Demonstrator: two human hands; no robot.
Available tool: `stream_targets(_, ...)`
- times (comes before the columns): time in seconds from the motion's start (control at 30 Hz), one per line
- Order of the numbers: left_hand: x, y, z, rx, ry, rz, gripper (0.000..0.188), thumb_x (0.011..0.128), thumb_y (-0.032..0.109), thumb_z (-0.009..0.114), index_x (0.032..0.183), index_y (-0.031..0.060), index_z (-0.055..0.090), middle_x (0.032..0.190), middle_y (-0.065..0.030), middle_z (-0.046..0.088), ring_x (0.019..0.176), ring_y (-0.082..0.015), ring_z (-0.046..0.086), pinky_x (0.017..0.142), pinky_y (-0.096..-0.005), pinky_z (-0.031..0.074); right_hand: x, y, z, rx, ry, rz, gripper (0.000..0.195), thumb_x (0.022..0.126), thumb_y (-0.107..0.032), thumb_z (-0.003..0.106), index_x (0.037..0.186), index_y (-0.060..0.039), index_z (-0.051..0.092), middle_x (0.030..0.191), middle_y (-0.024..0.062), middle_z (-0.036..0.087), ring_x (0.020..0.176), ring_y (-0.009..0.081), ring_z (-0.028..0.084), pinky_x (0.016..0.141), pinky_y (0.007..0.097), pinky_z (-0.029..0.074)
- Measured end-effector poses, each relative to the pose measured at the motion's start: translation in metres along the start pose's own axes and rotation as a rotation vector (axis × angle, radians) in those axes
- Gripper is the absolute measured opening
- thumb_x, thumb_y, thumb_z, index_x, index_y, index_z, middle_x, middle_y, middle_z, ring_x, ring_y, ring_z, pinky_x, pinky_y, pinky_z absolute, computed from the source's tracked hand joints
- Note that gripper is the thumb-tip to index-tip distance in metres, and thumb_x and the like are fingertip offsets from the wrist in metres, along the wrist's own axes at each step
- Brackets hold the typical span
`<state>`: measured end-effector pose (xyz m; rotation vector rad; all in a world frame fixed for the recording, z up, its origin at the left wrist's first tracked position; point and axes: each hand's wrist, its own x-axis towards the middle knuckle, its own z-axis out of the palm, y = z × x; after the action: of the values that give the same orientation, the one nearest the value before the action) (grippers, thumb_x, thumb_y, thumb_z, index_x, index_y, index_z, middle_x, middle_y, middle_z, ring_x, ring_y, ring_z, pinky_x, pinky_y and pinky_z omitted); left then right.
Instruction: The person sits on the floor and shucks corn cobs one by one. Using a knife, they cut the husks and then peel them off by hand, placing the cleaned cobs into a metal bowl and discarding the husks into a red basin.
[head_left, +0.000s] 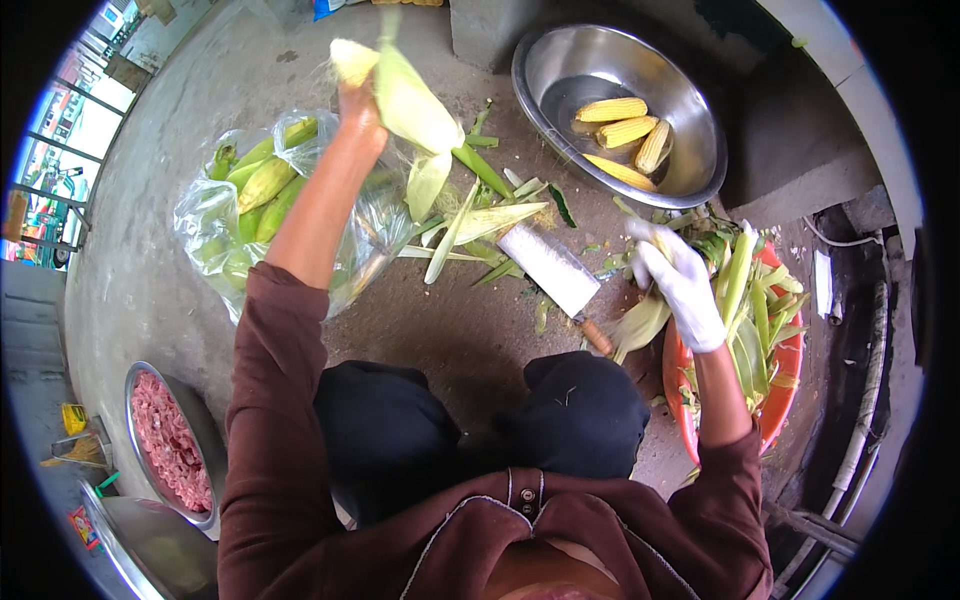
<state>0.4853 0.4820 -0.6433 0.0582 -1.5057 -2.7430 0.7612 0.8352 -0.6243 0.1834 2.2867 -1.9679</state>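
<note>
My bare left hand (361, 112) grips a partly husked corn cob (352, 61), held out over the floor. A pale husk (412, 105) hangs from the cob towards the right. My right hand (679, 285), in a white glove, is shut on a stripped corn husk (641, 326) and is slightly blurred. It is beside an orange-red basin (786, 390) heaped with green husks (750, 300). Between my hands a cleaver (549, 270) with a wooden handle lies on the floor among loose husk leaves (457, 232).
A steel basin (540, 112) at the back right holds several peeled cobs (627, 131). Unhusked corn (270, 184) fills a clear plastic bag (214, 217) at left. A metal bowl (214, 450) of raw meat (169, 442) stands lower left. Pipes (862, 405) run along the right wall.
</note>
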Motion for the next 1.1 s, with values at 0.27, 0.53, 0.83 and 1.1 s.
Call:
stream_targets(0.27, -0.067, -0.035, 0.095, 0.522, -0.234, 0.336, 0.050, 0.078, 0.022, 0.082, 0.111, -0.0030, 0.053, 0.099, -0.0121, 0.064, 0.086, -0.0178, 0.065, 0.074, -0.0307, 0.055, 0.138, -0.012, 0.127, -0.090, 0.146, -0.622, 0.087, 0.069, -0.041, 0.085, 0.134, 0.0029, 0.047, 0.121, 0.0189, 0.059, 0.112, 0.0282, 0.058, 0.098, 0.0371, 0.046)
stream_targets(0.53, -0.050, -0.031, 0.102, 0.313, -0.017, -0.019, 0.062, 0.077, 0.032, 0.082, 0.116, -0.0053, 0.051, 0.103, -0.0147, 0.064, 0.089, -0.0232, 0.066, 0.081, -0.0358, 0.054, 0.143, -0.037, 0.118, -0.149, 0.495, -0.958, 0.016, 0.091, -0.011, 0.061, 0.102, -0.0022, 0.067, 0.104, 0.0084, 0.068, 0.089, 0.0175, 0.064, 0.083, 0.0305, 0.050)
stream_targets(0.83, 0.009, -0.064, 0.043, -0.040, 0.007, -0.248, 0.035, 0.080, 0.025, 0.076, 0.096, -0.0042, 0.064, 0.089, -0.0134, 0.068, 0.072, -0.0242, 0.068, 0.067, -0.0376, 0.057, 0.111, -0.033, 0.139, 1.340, -0.164, -0.194, 0.018, 0.097, -0.016, 0.051, 0.094, 0.0002, 0.058, 0.061, -0.0052, 0.035, 0.049, 0.0073, 0.028, 0.044, 0.0246, 0.024)
stream_targets(1.1, -0.016, -0.056, 0.066, 0.067, -0.108, -0.347, 0.026, 0.092, 0.027, 0.060, 0.096, 0.0018, 0.066, 0.087, -0.0099, 0.069, 0.071, -0.0204, 0.068, 0.065, -0.0387, 0.057, 0.092, -0.038, 0.132, 1.423, -0.249, -0.020, 0.031, 0.097, -0.018, 0.044, 0.110, 0.0079, 0.055, 0.063, -0.0050, 0.033, 0.047, 0.0063, 0.028, 0.043, 0.0236, 0.025)
